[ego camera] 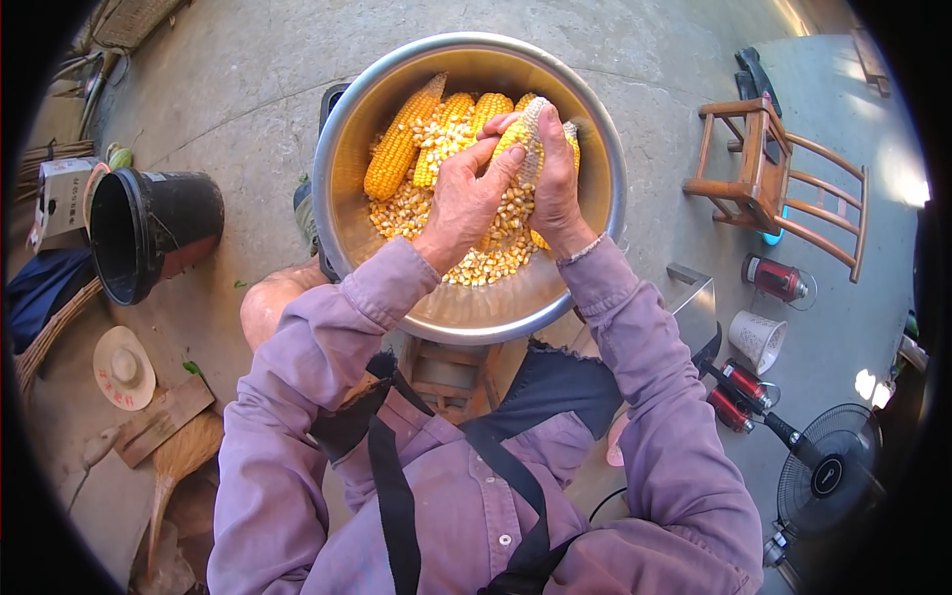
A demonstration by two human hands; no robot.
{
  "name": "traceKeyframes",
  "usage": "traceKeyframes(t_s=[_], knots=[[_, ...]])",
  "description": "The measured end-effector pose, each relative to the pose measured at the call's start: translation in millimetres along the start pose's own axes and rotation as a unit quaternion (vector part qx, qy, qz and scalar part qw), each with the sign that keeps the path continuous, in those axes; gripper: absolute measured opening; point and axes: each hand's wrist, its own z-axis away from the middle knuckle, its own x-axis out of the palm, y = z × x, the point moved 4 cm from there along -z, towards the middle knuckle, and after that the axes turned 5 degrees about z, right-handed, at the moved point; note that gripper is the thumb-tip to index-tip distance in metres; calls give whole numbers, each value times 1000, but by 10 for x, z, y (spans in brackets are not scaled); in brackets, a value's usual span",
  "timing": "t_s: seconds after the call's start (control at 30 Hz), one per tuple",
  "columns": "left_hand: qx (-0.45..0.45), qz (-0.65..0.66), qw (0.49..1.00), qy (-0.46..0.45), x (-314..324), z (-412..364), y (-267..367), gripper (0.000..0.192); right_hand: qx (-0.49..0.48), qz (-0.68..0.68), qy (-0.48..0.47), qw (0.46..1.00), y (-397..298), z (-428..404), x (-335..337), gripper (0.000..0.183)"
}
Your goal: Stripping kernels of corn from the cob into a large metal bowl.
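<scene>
A wide metal basin (476, 332) sits in front of me, holding loose corn kernels (487, 269) and several yellow ears of corn (401, 145). Above it, both my hands grip one corn cob (530, 137), held tilted, with its pale upper end stripped of kernels. My left hand (470, 190) has its thumb pressed on the cob's near side. My right hand (555, 178) wraps the cob's right side, thumb pointing up along it. The fingers behind the cob are partly hidden.
A black bucket (182, 227) lies on its side at left, above a straw hat (125, 368) and a broom (182, 446). At right are a wooden chair (751, 167), red thermos flasks (773, 277), a white basket (757, 338) and a fan (827, 474). A wooden stool (450, 372) stands below the basin.
</scene>
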Motion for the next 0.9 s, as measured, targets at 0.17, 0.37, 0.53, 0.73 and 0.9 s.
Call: traceKeyframes(t_s=[0.17,0.37,0.53,0.73,0.9], knots=[[-28,8,999,-27,29,21,23,38,11,-8,-10,1000,-18,-1,11,67],[-57,96,994,3,6,-31,68,47,-7,32,-41,999,0,-18,15,62],[-90,89,992,3,-62,-51,-45,41,-33,49,-32,998,14,9,51,62],[-92,116,989,-20,-75,-13,-128,34,1,-1,-25,1000,49,30,37,59],[-90,122,988,-41,-46,22,-62,33,23,-30,-23,999,65,27,27,61]])
